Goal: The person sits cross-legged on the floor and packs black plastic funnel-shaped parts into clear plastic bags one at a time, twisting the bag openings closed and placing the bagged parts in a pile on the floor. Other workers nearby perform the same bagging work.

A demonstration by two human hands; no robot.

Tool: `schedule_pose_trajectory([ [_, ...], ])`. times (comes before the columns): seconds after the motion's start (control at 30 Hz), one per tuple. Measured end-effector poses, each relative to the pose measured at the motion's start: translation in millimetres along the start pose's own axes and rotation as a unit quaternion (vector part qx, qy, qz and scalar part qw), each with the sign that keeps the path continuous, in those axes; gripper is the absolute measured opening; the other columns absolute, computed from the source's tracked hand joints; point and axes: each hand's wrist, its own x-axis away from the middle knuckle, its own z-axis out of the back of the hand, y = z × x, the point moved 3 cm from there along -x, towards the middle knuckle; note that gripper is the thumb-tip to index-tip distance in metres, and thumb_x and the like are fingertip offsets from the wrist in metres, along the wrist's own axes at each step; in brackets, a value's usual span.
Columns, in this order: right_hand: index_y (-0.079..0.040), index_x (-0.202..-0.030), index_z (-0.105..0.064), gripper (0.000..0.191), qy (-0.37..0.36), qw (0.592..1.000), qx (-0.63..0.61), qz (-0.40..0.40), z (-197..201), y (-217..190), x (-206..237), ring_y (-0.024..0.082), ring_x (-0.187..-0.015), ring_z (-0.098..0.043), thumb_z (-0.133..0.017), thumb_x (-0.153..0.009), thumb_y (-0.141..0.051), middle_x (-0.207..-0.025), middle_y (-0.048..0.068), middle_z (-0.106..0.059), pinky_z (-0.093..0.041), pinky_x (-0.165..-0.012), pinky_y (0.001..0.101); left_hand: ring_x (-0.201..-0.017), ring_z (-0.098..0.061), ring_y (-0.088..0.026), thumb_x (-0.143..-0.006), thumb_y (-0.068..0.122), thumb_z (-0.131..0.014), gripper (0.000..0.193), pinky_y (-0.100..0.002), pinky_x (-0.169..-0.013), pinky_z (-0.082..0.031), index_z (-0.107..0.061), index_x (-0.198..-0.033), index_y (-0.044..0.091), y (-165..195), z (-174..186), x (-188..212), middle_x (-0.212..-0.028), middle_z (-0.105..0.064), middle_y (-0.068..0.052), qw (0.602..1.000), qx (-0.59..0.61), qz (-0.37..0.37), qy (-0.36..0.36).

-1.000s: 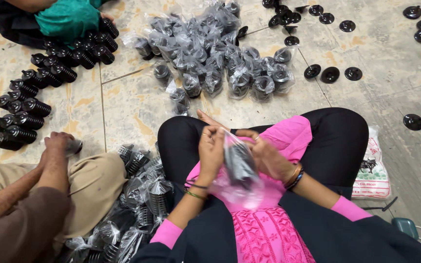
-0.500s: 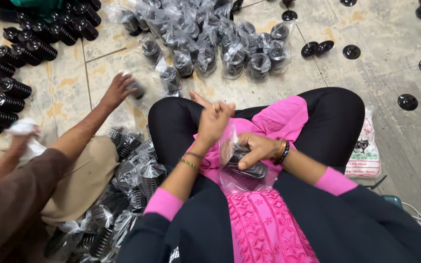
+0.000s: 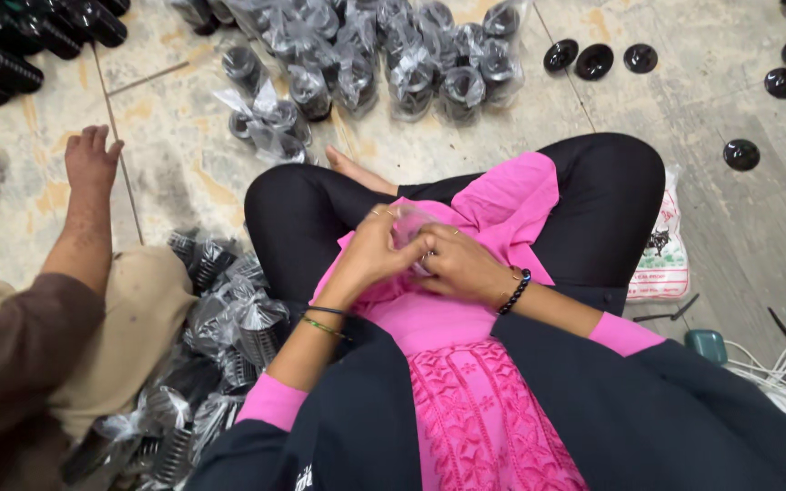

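Your left hand (image 3: 370, 255) and right hand (image 3: 457, 264) meet over your lap, both closed around a small clear plastic bag (image 3: 408, 227) on the pink tunic (image 3: 502, 205). Bagged black parts (image 3: 384, 64) lie ahead on the floor (image 3: 730, 236), more bagged parts (image 3: 229, 318) beside your left knee. A co-worker's hand (image 3: 90, 159) rests flat on the floor at left.

Worn, stained stone-tile floor (image 3: 466, 145), pale beige and grey, dark grout lines, even light
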Motion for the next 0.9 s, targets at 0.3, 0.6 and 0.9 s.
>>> schedule_pose_trajectory([
  [0.3, 0.0, -0.113, -0.066, 0.027, -0.067, 0.989, 0.118, -0.059, 20, 17, 34, 0.032, -0.116, -0.061, -0.063, -0.088, -0.008, -0.125, 0.016, -0.063, -0.051, -0.095, 0.0434, -0.073, -0.068, -0.034, -0.086, 0.002, -0.065, 0.015, -0.042, -0.069, -0.054, -0.073, -0.099, 0.002, -8, 1, 35, -0.084, -0.068, -0.016, 0.992, -0.063, 0.035, 0.102],
  [0.6, -0.009, -0.096, -0.071, 0.02, -0.057, 0.979, 0.193, -0.026, 52, -4, 27, 0.028, -0.112, -0.059, -0.064, -0.079, -0.018, -0.117, 0.013, -0.064, -0.042, -0.089, 0.0411, -0.09, -0.066, -0.036, -0.085, -0.006, -0.058, 0.019, -0.046, -0.075, -0.053, -0.062, -0.101, 0.002, 25, 7, 54, -0.103, -0.064, -0.015, 0.97, -0.183, -0.136, 0.08],
  [0.9, -0.003, -0.092, -0.065, 0.018, -0.036, 0.992, 0.001, -0.124, 50, 8, 48, 0.033, -0.084, -0.065, -0.075, -0.089, -0.018, -0.091, 0.012, -0.064, -0.052, -0.073, 0.0433, -0.092, -0.066, -0.035, -0.085, 0.003, -0.062, 0.02, -0.045, -0.077, -0.054, -0.068, -0.104, 0.001, 40, -2, 64, -0.103, -0.065, -0.017, 0.955, -0.253, -0.149, -0.043],
])
